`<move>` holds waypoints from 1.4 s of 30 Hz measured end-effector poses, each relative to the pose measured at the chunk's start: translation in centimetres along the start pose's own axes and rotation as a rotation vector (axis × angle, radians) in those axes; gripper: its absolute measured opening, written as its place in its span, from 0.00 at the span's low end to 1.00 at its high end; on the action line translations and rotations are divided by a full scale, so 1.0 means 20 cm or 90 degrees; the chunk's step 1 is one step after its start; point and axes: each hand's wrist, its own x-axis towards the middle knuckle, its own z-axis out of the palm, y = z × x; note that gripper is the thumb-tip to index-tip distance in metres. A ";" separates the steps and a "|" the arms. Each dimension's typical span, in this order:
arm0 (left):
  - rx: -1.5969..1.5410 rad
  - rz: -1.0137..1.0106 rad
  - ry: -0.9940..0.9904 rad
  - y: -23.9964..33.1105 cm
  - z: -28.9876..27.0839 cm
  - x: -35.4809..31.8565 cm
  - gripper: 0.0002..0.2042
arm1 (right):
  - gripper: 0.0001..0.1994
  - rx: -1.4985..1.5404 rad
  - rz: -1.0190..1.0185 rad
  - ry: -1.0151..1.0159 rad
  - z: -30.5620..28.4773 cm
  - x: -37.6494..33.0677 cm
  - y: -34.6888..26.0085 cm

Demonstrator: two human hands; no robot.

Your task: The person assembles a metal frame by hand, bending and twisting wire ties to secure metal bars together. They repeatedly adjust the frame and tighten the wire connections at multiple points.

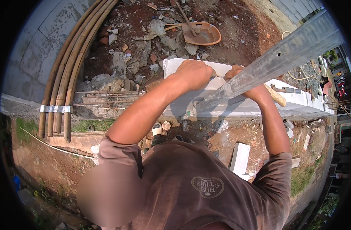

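Observation:
Both my hands are over a low wall of white blocks (pixel 183 103). My left hand (pixel 196 73) is closed, its fingers bent toward a small thing near the top of the wall that I cannot make out. Just to the right, my right hand (pixel 249 84) is partly hidden behind a slanting grey metal post (pixel 275 57). Its visible fingers are curled, and what they hold, if anything, does not show. On the wall beside the right wrist lies a hammer-like tool (pixel 277 97) with a wooden handle and a metal head.
Beyond the wall are rubble (pixel 141 53) and an orange basin (pixel 210 34) with a long-handled tool in it. Bundled bamboo poles (pixel 64 80) lean at the left. Thin rebar (pixel 106 97) sticks out near the wall's left end. A loose white block (pixel 240 158) lies on the near ground.

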 end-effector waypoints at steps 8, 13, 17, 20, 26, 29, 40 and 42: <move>-0.094 0.030 -0.004 -0.07 0.05 0.02 0.10 | 0.05 0.002 -0.084 -0.270 -0.18 0.27 -0.14; -0.116 -0.003 -0.039 -0.05 0.04 -0.02 0.11 | 0.05 -0.036 -0.092 -0.250 -0.16 0.36 -0.13; -0.102 0.010 -0.013 -0.03 0.07 -0.06 0.13 | 0.04 -0.089 -0.046 -0.247 -0.13 0.36 -0.10; -0.079 0.017 0.004 -0.02 0.06 -0.07 0.13 | 0.05 -0.123 -0.003 -0.218 -0.12 0.30 -0.08; -0.051 -0.015 0.014 0.00 0.07 -0.08 0.13 | 0.06 -0.028 -0.028 -0.209 -0.16 0.19 -0.13; -0.012 -0.003 0.043 0.03 0.07 -0.09 0.16 | 0.07 0.073 -0.031 -0.116 -0.06 0.10 0.06; -0.694 -0.315 0.339 0.27 0.30 -0.44 0.15 | 0.11 0.288 0.393 0.174 -0.11 -0.31 -0.20; -0.839 -0.357 0.331 0.29 0.32 -0.43 0.14 | 0.12 0.489 0.484 0.237 -0.03 -0.35 -0.24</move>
